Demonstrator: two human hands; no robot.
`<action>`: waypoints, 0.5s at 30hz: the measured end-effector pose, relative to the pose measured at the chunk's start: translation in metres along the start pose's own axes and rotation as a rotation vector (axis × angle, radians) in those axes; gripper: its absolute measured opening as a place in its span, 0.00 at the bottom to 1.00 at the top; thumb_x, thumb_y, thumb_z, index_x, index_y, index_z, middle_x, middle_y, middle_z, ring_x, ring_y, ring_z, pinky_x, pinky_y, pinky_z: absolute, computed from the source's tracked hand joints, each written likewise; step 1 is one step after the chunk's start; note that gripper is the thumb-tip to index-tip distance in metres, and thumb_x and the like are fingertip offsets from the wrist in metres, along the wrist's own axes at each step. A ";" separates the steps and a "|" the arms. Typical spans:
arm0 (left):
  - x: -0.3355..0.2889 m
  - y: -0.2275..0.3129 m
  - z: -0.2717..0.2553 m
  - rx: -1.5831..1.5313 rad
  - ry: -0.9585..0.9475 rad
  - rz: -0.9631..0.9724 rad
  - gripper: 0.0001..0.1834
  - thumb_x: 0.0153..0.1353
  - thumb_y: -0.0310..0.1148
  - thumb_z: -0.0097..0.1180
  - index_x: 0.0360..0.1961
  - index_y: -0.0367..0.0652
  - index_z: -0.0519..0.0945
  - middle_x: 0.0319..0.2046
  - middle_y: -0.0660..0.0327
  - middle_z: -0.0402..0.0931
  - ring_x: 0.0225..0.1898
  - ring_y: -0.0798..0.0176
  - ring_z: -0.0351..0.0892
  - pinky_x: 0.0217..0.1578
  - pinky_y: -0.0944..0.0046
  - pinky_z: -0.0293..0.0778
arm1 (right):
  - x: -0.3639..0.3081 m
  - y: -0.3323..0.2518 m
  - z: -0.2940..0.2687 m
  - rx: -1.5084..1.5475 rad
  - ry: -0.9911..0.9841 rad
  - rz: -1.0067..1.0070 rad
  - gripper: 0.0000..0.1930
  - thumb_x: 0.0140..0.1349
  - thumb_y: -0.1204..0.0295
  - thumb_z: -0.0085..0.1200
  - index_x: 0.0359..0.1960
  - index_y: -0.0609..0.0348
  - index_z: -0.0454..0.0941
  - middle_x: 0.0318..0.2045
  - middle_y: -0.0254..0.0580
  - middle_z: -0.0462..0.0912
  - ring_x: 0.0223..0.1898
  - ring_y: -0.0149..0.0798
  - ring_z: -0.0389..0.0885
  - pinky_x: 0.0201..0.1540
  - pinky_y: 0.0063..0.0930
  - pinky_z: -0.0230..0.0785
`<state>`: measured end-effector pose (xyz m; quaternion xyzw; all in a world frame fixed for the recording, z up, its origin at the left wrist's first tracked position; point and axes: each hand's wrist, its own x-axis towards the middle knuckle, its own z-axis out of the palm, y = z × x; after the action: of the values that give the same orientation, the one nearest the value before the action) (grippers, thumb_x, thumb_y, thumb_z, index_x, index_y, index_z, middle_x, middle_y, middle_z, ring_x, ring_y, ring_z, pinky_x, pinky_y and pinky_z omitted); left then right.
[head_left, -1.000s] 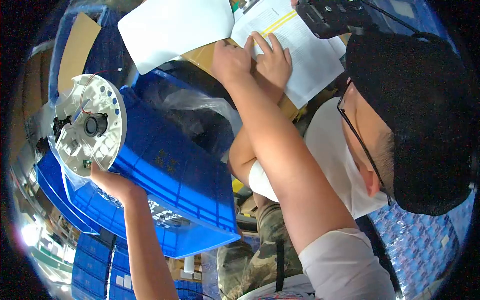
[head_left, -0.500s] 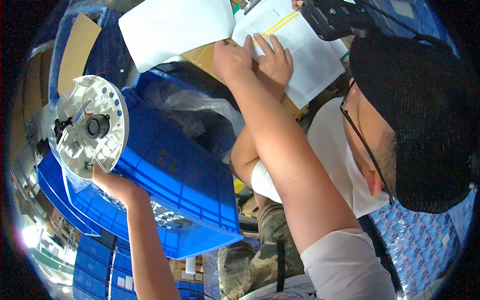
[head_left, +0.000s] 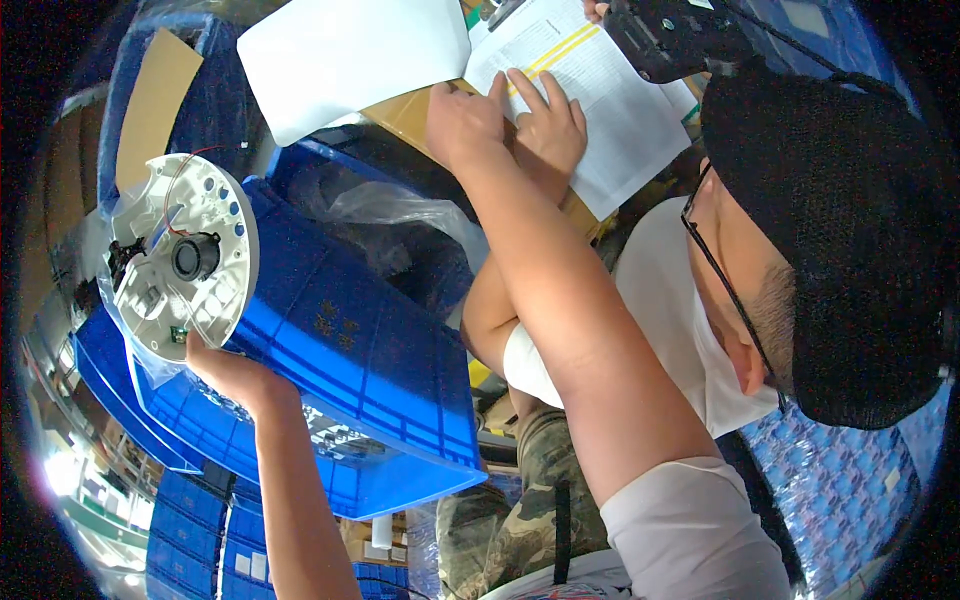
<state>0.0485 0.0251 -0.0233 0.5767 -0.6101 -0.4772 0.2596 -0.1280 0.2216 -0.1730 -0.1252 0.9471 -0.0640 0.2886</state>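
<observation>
1. Housing (head_left: pixel 233 262), round white plastic, at nine o'clock
2. Left hand (head_left: pixel 235 373) gripping its rim near six o'clock
3. Blue plastic crate (head_left: pixel 405 365) toward its four o'clock
4. Right hand (head_left: pixel 465 124) at twelve, curled, contents untellable, beside co-worker's hand (head_left: pixel 552 135)

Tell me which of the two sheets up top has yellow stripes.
The printed sheet on the right; the white sheet on the left shows no stripes.

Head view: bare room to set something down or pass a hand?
Likely bare: white sheet left of printed sheet, support unseen; passing room over blue crate, between round white housing and co-worker's elbow. Crowded: around right hand, beside co-worker's hand.
</observation>
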 end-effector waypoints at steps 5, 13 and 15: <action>0.001 0.004 0.001 0.029 0.036 0.025 0.20 0.64 0.39 0.37 0.50 0.37 0.72 0.43 0.59 0.73 0.44 0.63 0.71 0.49 0.63 0.64 | 0.006 0.001 0.008 0.008 0.062 -0.020 0.18 0.58 0.72 0.40 0.49 0.66 0.71 0.39 0.50 0.82 0.41 0.47 0.82 0.64 0.65 0.24; -0.005 0.004 0.005 0.064 0.038 0.069 0.21 0.63 0.38 0.36 0.49 0.36 0.73 0.43 0.58 0.73 0.44 0.63 0.71 0.48 0.63 0.63 | -0.001 0.002 0.000 0.035 0.029 -0.017 0.17 0.56 0.73 0.40 0.48 0.64 0.70 0.40 0.54 0.81 0.46 0.48 0.79 0.64 0.62 0.33; -0.005 0.004 0.005 0.068 0.029 0.076 0.21 0.64 0.37 0.36 0.49 0.36 0.73 0.43 0.58 0.73 0.44 0.63 0.71 0.48 0.63 0.63 | 0.000 0.003 0.002 0.031 0.035 -0.026 0.17 0.56 0.73 0.41 0.47 0.64 0.70 0.40 0.54 0.81 0.45 0.48 0.79 0.64 0.63 0.34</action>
<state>0.0435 0.0310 -0.0210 0.5684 -0.6437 -0.4374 0.2667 -0.1276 0.2249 -0.1750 -0.1317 0.9491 -0.0848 0.2733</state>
